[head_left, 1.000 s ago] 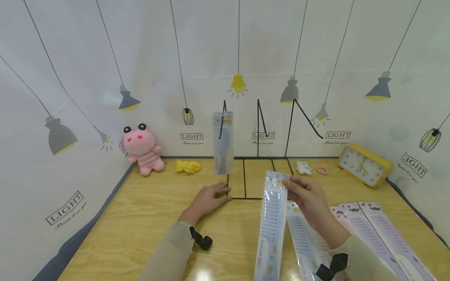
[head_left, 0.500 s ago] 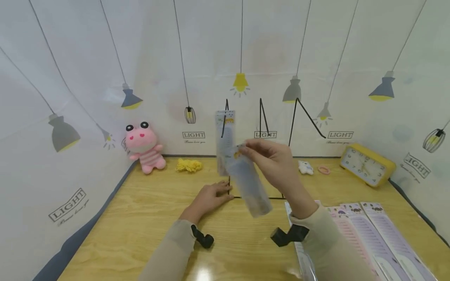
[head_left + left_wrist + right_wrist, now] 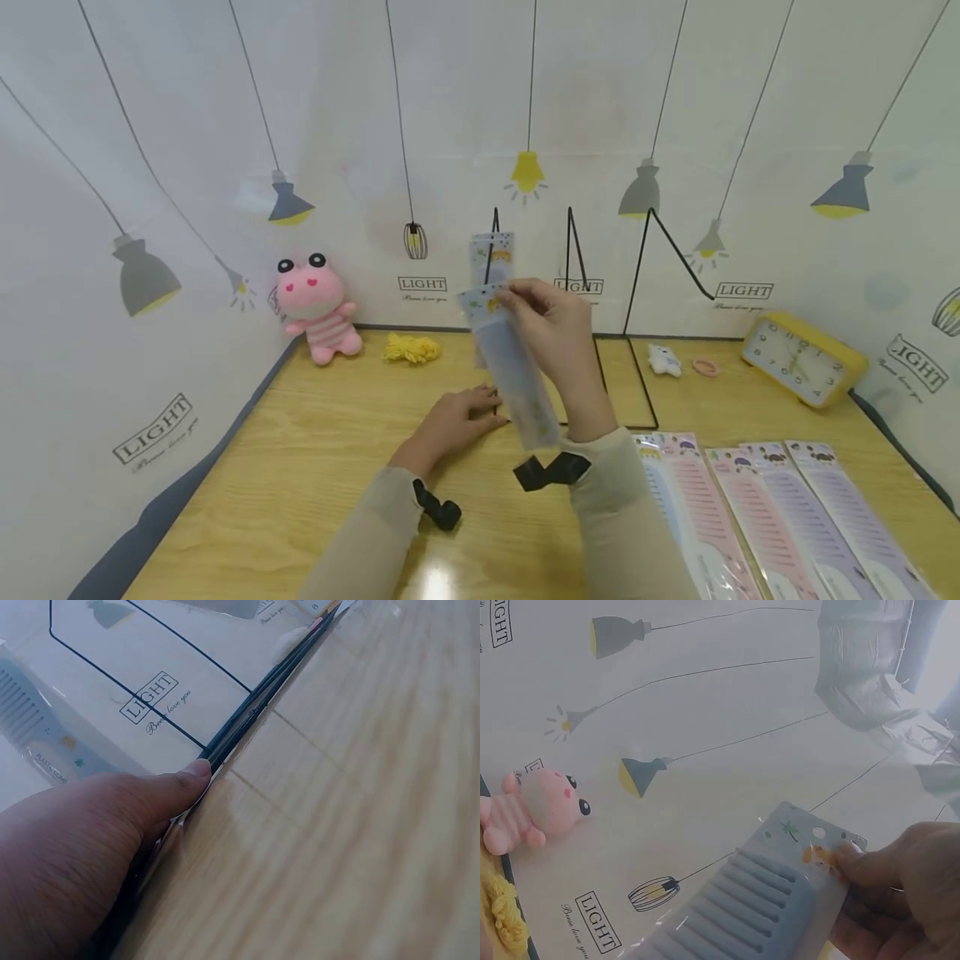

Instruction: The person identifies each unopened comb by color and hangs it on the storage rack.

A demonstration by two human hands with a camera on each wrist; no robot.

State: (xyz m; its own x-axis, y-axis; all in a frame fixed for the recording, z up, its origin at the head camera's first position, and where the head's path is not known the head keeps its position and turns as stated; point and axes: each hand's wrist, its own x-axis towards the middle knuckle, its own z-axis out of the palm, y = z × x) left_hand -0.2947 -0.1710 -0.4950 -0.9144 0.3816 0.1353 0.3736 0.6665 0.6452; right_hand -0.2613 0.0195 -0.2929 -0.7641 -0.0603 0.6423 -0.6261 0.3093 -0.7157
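Note:
My right hand [image 3: 557,337] pinches the top corner of a blue comb in a clear packet [image 3: 513,367], which hangs tilted below the fingers. In the right wrist view the comb's wide teeth and the round hole in the packet's top show. Behind it, a similar packaged comb [image 3: 504,250] hangs on the left hook of a black wire rack [image 3: 637,272]. The held packet's top end overlaps the hanging comb, just below the hook's front end. My left hand [image 3: 453,421] rests at the rack's near left base corner, its thumb [image 3: 176,791] along the base wire.
Several packaged combs [image 3: 757,492], blue, pink and purple, lie on the table at the right. Along the back sit a pink plush toy [image 3: 318,304], yellow yarn [image 3: 411,348], a small white figure [image 3: 663,360], a pink ring [image 3: 706,367] and a yellow alarm clock [image 3: 804,357].
My right hand has lifted the packaged comb from the right side of the table and carried it left and up to the rack's left hook. The left hand has stayed at the base.

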